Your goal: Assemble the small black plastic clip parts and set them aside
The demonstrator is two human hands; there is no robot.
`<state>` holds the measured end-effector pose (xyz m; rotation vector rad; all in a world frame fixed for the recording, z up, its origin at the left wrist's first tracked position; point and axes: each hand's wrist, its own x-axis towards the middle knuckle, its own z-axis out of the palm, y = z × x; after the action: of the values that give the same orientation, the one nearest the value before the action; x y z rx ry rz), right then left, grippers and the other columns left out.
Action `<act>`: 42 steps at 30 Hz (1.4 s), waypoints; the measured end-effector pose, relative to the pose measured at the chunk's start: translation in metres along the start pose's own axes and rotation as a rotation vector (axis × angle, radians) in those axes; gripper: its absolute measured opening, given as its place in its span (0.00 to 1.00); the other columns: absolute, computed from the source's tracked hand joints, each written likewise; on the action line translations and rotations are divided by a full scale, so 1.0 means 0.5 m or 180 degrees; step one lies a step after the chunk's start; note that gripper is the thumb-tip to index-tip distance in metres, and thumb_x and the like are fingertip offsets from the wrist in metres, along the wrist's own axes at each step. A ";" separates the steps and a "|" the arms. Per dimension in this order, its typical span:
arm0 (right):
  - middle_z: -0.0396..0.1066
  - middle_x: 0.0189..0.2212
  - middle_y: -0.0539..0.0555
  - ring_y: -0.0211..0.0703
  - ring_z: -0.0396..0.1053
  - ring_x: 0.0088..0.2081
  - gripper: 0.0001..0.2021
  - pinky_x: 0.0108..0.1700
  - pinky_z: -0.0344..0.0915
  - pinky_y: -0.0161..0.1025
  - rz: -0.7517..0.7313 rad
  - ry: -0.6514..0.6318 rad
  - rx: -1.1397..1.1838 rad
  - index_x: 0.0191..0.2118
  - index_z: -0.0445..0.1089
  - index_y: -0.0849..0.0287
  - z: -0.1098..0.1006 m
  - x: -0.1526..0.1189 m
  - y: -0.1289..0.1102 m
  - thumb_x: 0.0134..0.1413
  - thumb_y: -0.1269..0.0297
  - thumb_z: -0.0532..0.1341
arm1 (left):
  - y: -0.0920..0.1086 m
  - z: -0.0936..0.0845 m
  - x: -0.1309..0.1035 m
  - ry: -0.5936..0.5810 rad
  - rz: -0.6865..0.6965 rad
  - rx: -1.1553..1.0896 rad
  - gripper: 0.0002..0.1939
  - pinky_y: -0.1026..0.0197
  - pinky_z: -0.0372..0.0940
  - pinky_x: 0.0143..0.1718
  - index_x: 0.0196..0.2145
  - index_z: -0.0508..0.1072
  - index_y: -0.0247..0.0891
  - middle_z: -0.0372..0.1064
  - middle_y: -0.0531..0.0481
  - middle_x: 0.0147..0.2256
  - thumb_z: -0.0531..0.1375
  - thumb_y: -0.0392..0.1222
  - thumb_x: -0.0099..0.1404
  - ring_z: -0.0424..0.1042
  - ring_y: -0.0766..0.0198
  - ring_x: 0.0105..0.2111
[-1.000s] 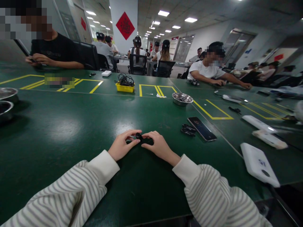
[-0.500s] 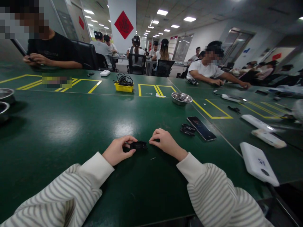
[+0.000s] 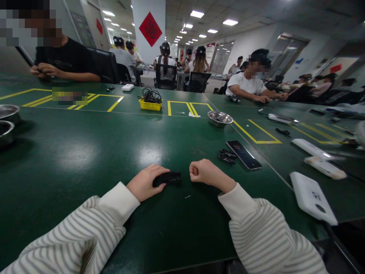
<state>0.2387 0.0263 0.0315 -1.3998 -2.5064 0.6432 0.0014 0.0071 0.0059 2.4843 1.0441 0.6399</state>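
Between the thumb and fingers of my left hand point(image 3: 148, 182) is a small black plastic piece point(image 3: 171, 177), oblong, its exact kind not clear. My right hand point(image 3: 203, 171) is a short way to the right of it, fingers curled closed; whether anything is inside them is hidden. On the green table point(image 3: 159, 236) below the gap between my hands lies a tiny thin light-coloured piece point(image 3: 187, 196). Beyond my right hand are some small black parts point(image 3: 227, 156), beside a dark-screened phone point(image 3: 243, 155).
A metal bowl point(image 3: 219, 118) with small things in it and a yellow tray point(image 3: 150, 104) of black cables stand farther back. White power banks point(image 3: 313, 198) lie at the right. Two metal bowls point(image 3: 7, 133) are at the left edge. Co-workers point(image 3: 251, 83) sit across the table.
My right hand has drawn back to the right, away from the black piece, and its fingers have curled in. The black piece has turned a little in my left hand.
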 end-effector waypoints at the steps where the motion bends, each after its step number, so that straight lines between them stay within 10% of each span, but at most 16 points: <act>1: 0.66 0.18 0.48 0.31 0.63 0.20 0.01 0.25 0.59 0.29 -0.0024 0.0117 0.0290 0.24 0.65 0.62 0.002 0.000 -0.004 0.41 0.72 0.57 | 0.000 0.000 0.000 -0.0006 0.0015 0.0003 0.19 0.57 0.60 0.44 0.45 0.64 0.36 0.65 0.47 0.40 0.55 0.35 0.54 0.63 0.61 0.41; 10: 0.70 0.33 0.52 0.38 0.65 0.37 0.03 0.37 0.61 0.35 -0.0623 0.1010 0.1041 0.27 0.67 0.60 0.064 0.015 -0.077 0.47 0.69 0.57 | 0.005 0.004 0.002 -0.0040 0.0102 -0.0094 0.18 0.58 0.60 0.44 0.43 0.65 0.37 0.65 0.48 0.41 0.57 0.34 0.53 0.63 0.62 0.41; 42: 0.71 0.35 0.52 0.39 0.64 0.39 0.01 0.43 0.59 0.38 -0.0536 0.1029 0.0838 0.24 0.69 0.59 0.092 0.025 -0.080 0.41 0.71 0.61 | 0.002 0.004 0.002 0.0089 -0.0058 -0.0424 0.18 0.61 0.64 0.39 0.43 0.66 0.38 0.66 0.49 0.39 0.60 0.35 0.53 0.67 0.64 0.36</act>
<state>0.1846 0.0058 0.0088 -1.0883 -2.1668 0.6289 0.0037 0.0068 0.0053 2.3554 0.9991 0.7165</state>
